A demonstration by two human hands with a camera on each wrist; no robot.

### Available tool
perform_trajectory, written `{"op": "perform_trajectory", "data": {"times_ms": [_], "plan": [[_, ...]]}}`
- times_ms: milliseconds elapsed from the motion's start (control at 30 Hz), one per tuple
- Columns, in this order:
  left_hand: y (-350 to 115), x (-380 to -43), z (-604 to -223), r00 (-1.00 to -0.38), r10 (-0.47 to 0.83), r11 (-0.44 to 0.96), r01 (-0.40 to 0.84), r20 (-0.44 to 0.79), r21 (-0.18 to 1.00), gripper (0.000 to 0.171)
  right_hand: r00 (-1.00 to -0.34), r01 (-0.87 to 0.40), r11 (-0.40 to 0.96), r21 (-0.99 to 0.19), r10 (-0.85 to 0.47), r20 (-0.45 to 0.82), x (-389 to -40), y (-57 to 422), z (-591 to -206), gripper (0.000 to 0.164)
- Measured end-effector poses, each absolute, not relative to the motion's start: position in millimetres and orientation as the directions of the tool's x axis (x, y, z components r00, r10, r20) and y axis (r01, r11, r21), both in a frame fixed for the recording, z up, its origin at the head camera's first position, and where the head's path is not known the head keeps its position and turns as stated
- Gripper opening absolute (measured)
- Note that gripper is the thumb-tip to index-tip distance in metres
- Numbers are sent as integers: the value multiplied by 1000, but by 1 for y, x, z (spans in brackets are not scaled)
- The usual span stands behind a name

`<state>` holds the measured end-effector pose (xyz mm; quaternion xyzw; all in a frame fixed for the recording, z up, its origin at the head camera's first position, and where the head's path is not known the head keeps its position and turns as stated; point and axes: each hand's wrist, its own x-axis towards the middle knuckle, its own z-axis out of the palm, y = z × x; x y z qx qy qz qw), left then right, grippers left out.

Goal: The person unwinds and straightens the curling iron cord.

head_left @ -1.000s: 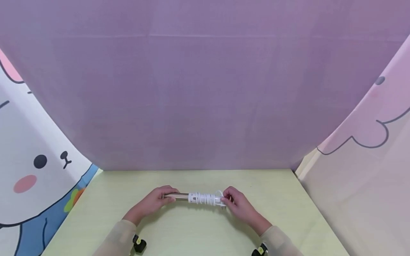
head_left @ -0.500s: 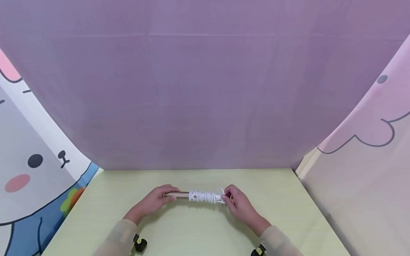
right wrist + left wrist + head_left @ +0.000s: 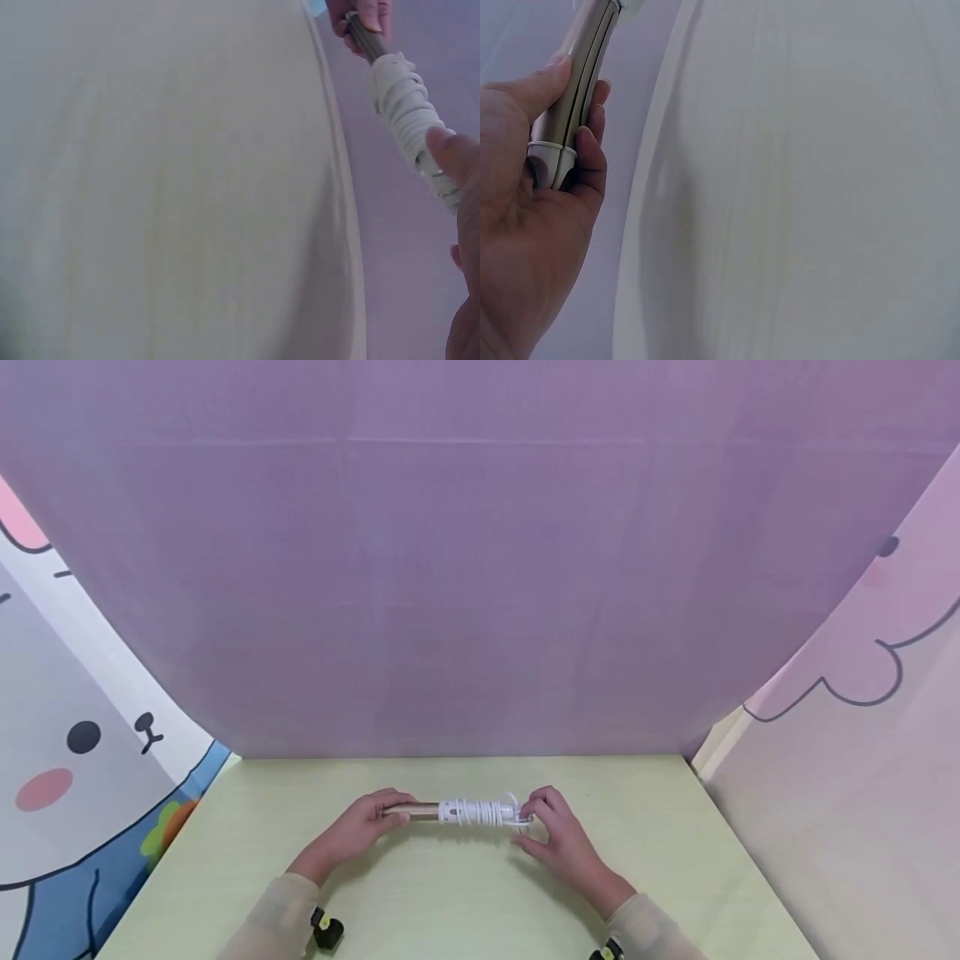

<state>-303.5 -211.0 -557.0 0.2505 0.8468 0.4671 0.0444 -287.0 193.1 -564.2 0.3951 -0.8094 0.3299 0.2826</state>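
A hair straightener is held just above the table, roughly level, its metallic gold barrel at the left and its white handle at the right. A white cord is coiled round the handle. My left hand grips the barrel end, thumb on one side and fingers on the other; the left wrist view shows the barrel in that grasp. At the handle's far end is my right hand, its fingertips touching the cord's loose end and its thumb spread away below. Its other fingers are mostly hidden in the right wrist view.
A pale yellow table lies under both hands. Behind it hangs a purple cloth. Cartoon-printed cloths flank it, one with a white animal face at left and a pink one at right.
My right thumb has moved away from the cord end, where thumb and fingers were pinching before. The straightener has risen slightly. My left hand keeps its grip.
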Motion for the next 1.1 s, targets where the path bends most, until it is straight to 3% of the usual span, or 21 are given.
{"op": "perform_trajectory", "data": {"times_ms": [167, 467, 767, 1100], "plan": [[-213, -305, -559, -873, 463, 433, 374, 154, 820, 31, -474, -837, 506, -208, -481, 738, -286, 192, -565, 49], [-214, -305, -558, -869, 471, 434, 377, 151, 818, 31, -460, -836, 522, -168, -502, 732, -289, 192, -566, 49], [-213, -305, -557, -860, 485, 440, 395, 157, 806, 31, -510, -818, 526, -232, -476, 717, -287, 191, -569, 48], [-213, -304, -557, -867, 479, 453, 380, 140, 806, 30, -616, -771, 472, -428, -385, 687, -281, 186, -566, 52]]}}
